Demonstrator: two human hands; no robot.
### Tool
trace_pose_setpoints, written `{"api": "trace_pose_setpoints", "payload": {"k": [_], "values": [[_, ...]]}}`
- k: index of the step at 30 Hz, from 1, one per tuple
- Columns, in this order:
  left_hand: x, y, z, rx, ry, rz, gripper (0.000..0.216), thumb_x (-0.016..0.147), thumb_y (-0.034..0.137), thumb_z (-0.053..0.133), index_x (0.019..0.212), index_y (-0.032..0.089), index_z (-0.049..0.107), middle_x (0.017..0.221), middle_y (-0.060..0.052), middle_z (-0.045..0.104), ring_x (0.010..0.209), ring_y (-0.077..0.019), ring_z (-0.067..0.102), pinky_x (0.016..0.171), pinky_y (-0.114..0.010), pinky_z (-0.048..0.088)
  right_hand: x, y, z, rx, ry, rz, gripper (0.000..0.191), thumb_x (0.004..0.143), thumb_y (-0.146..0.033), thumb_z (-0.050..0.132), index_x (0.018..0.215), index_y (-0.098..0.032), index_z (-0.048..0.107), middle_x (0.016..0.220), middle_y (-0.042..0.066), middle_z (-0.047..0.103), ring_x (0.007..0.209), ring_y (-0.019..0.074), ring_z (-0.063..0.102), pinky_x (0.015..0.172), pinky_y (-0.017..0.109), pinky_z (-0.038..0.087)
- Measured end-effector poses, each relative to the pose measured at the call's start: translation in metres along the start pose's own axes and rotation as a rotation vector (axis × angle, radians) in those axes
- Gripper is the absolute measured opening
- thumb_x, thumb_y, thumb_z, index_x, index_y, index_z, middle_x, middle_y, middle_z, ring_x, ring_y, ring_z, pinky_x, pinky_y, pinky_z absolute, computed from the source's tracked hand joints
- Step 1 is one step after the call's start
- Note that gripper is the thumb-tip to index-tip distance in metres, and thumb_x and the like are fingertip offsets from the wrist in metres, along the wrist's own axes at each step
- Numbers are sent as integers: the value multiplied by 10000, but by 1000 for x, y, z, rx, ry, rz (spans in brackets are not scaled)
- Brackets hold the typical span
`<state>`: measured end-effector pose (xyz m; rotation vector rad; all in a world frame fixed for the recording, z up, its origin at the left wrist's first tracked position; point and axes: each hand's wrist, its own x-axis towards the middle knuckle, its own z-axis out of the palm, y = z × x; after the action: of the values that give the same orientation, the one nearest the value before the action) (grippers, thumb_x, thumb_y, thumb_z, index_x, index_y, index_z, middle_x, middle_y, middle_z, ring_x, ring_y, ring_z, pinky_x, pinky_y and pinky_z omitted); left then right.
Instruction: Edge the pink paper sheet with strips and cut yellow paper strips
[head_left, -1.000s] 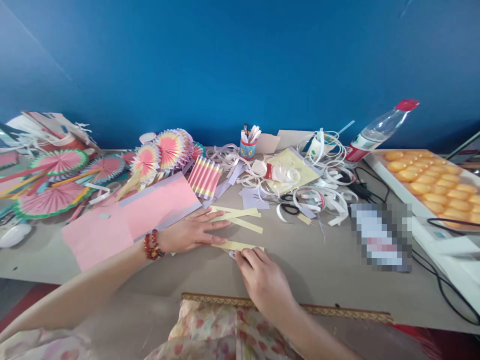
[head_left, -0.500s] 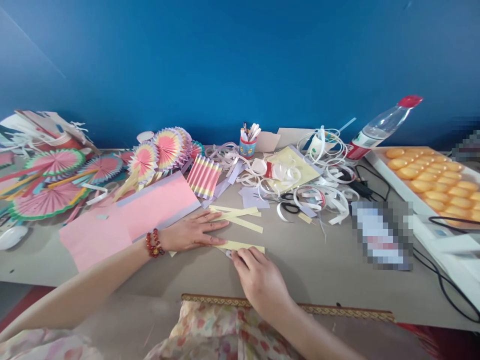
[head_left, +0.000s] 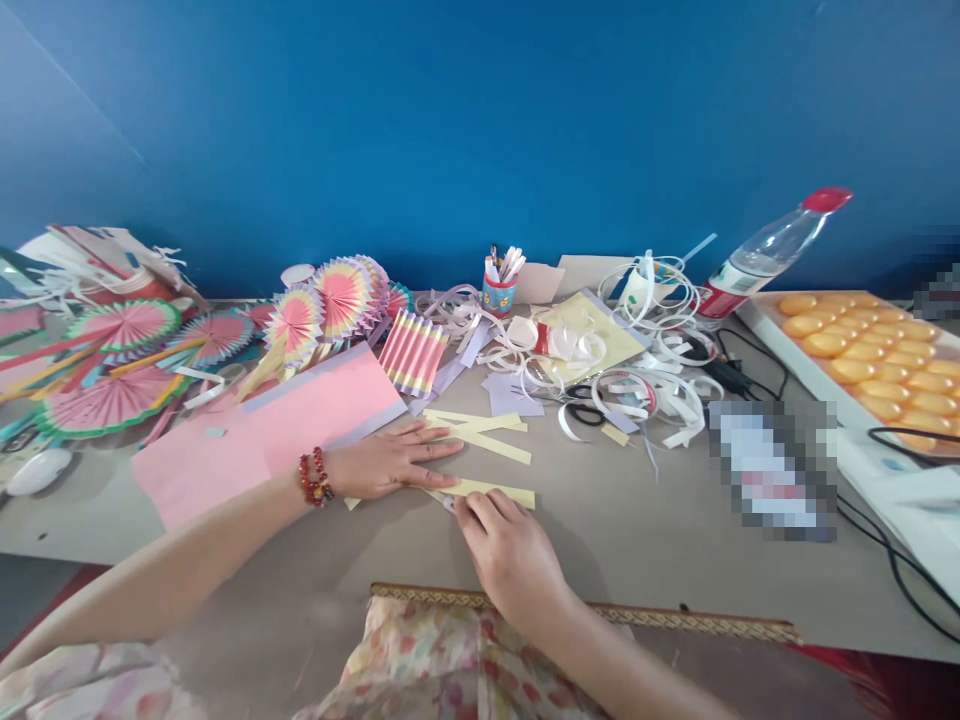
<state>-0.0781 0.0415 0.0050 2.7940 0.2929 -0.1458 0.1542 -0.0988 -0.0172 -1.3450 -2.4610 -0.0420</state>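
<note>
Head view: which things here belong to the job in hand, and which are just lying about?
In the job, as it appears:
- left hand, on the near yellow strip
- right hand, holding a small pale tool, mostly hidden

Apparently just lying about:
- bottle
- pen cup
- white mouse

A plain blue wall (head_left: 480, 120) rises behind a grey-brown table (head_left: 637, 540); soft light pales the wall's left side.
</note>
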Motion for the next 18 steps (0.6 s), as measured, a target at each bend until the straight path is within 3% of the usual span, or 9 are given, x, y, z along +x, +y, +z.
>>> {"api": "trace_pose_setpoints", "payload": {"k": [11,18], "values": [[1,3,-5,-1,-112,-56,712,939,61,362,1502,469,207,1623,65,21,1501,-246,28,1183,-559,-25,4,-2,0,-46,-14,-35,246,876,-84,560,1108,-130,626,906,69,625,818,199,551,678,318,428],[0,3,-4,-28,-53,-32,690,944,60,356,1498,456,241,1620,48,89,1497,-244,77,1188,-555,29,6,-4,-1,-23,-2,-34,252,860,-62,568,1097,-133,622,907,68,619,825,204,559,676,324,437]]}}
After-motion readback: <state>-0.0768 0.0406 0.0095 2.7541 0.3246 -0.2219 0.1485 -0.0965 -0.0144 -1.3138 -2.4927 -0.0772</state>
